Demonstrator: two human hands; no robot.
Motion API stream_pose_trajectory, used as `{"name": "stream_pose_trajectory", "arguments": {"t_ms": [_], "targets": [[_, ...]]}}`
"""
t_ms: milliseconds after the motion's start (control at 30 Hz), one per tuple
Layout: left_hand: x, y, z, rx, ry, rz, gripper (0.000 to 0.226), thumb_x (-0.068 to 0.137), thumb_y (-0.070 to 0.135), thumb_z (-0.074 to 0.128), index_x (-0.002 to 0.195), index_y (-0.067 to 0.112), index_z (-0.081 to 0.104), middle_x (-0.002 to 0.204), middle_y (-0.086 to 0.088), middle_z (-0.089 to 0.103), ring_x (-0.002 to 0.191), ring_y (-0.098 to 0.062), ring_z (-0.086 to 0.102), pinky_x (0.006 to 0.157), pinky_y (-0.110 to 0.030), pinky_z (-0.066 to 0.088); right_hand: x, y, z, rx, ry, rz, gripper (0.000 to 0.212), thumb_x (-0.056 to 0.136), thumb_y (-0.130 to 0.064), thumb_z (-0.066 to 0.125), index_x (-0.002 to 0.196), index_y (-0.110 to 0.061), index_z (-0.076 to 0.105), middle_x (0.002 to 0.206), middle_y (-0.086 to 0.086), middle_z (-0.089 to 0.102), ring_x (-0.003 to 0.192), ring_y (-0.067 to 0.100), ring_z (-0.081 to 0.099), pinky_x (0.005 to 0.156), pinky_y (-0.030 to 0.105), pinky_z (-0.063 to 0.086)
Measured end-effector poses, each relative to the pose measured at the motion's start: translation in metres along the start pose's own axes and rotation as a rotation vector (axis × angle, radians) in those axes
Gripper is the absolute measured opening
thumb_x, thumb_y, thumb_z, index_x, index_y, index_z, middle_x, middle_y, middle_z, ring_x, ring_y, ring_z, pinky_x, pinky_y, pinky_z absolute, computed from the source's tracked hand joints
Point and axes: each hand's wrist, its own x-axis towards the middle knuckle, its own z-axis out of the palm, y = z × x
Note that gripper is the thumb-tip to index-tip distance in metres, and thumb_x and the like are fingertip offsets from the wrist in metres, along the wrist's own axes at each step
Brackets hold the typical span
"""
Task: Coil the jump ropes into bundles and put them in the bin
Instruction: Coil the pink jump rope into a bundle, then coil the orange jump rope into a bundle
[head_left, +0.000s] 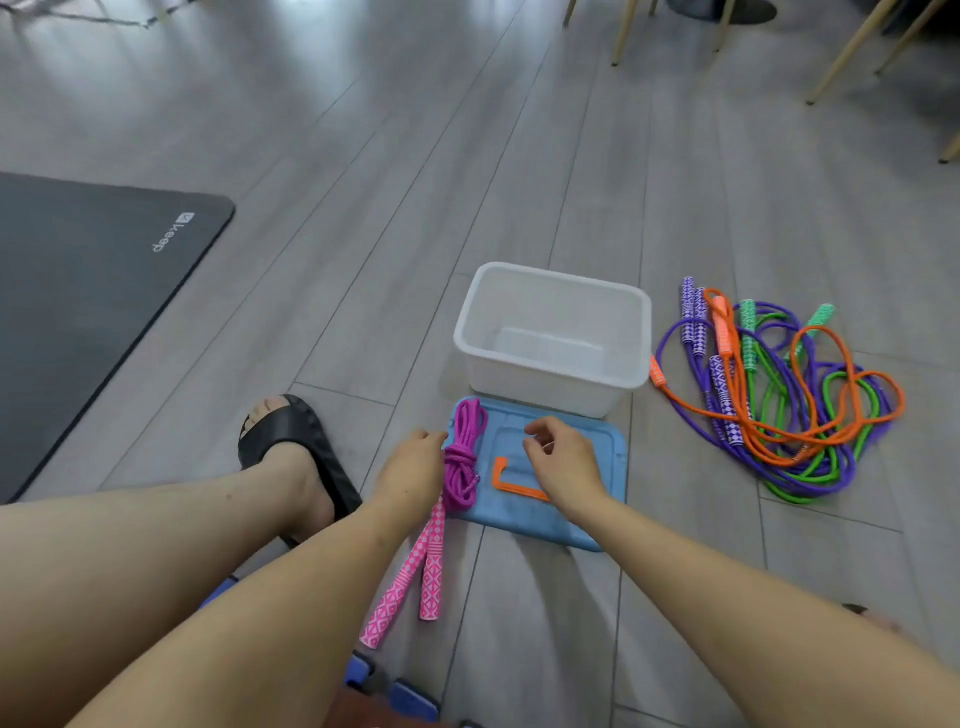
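The left hand (413, 465) touches the pink rope (461, 457) at the knot, and its fingers curl there. I cannot tell if it grips the rope. The right hand (558, 457) floats over the blue lid (597, 499), with fingers loosely bent and holding nothing. The pink rope is coiled in a bundle on the lid's left edge. Its two pink handles (415, 569) lie on the floor, pointing to 7 o'clock. An orange clip (511, 486) sits on the lid. The white bin (556, 338) stands at 12 o'clock from the lid, touching it. At 3 o'clock from the bin, more ropes (779, 389) lie in a tangled pile. A foot in a black sandal (291, 441) is at 9 o'clock. A dark mat (88, 291) lies far left.
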Motion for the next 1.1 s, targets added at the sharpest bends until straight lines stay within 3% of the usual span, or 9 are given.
{"name": "stream_pose_trajectory", "arguments": {"t_ms": [133, 267, 667, 933, 1033, 1100], "targets": [[0.002, 0.039, 0.005, 0.023, 0.028, 0.091, 0.036, 0.094, 0.011, 0.055, 0.129, 0.012, 0.055, 0.121, -0.015, 0.056, 0.109, -0.038, 0.059, 0.088, -0.045, 0.049, -0.008, 0.015, -0.038, -0.166, 0.032, -0.117, 0.018, 0.096, -0.015, 0.06, 0.11, -0.017, 0.071, 0.104, 0.001, 0.07, 0.089, 0.017, 0.064, 0.082, 0.026, 0.047], [0.007, 0.1, 0.026, 0.1, 0.031, 0.211, 0.042, 0.099, 0.01, 0.049, 0.14, 0.015, 0.05, 0.131, -0.01, 0.054, 0.121, -0.033, 0.056, 0.09, -0.048, 0.05, -0.013, 0.043, -0.09, -0.325, 0.095, -0.17, 0.02, 0.095, -0.014, 0.059, 0.112, -0.014, 0.07, 0.11, 0.009, 0.068, 0.101, 0.028, 0.065, 0.091, 0.038, 0.051], [0.048, 0.269, 0.114, 0.148, -0.096, 0.476, 0.035, 0.101, 0.009, 0.044, 0.135, 0.01, 0.052, 0.13, -0.014, 0.054, 0.119, -0.036, 0.054, 0.088, -0.046, 0.049, 0.021, 0.151, -0.218, -0.576, 0.268, -0.008, 0.014, 0.092, -0.009, 0.061, 0.103, -0.003, 0.067, 0.108, 0.018, 0.062, 0.11, 0.038, 0.056, 0.093, 0.048, 0.05], [0.101, 0.302, 0.13, 0.194, -0.102, 0.474, 0.035, 0.102, 0.013, 0.042, 0.136, 0.014, 0.05, 0.132, -0.012, 0.051, 0.121, -0.034, 0.051, 0.092, -0.05, 0.052, 0.088, 0.162, -0.241, -0.601, 0.213, 0.058, 0.029, 0.099, -0.023, 0.062, 0.124, -0.007, 0.062, 0.124, 0.014, 0.059, 0.119, 0.035, 0.053, 0.099, 0.047, 0.049], [0.109, 0.305, 0.13, 0.211, -0.104, 0.489, 0.034, 0.103, 0.012, 0.042, 0.135, 0.013, 0.051, 0.133, -0.012, 0.051, 0.121, -0.033, 0.051, 0.09, -0.048, 0.051, 0.099, 0.171, -0.239, -0.702, 0.139, 0.083, 0.023, 0.1, -0.021, 0.06, 0.12, -0.01, 0.06, 0.122, 0.013, 0.059, 0.118, 0.034, 0.053, 0.096, 0.045, 0.05], [0.111, 0.305, 0.126, 0.219, -0.104, 0.509, 0.034, 0.102, 0.01, 0.044, 0.135, 0.013, 0.051, 0.131, -0.012, 0.052, 0.121, -0.032, 0.051, 0.09, -0.047, 0.052, 0.098, 0.174, -0.238, -0.74, 0.181, 0.034, 0.018, 0.101, -0.017, 0.058, 0.116, -0.009, 0.062, 0.118, 0.013, 0.063, 0.112, 0.033, 0.056, 0.094, 0.044, 0.049]]}}
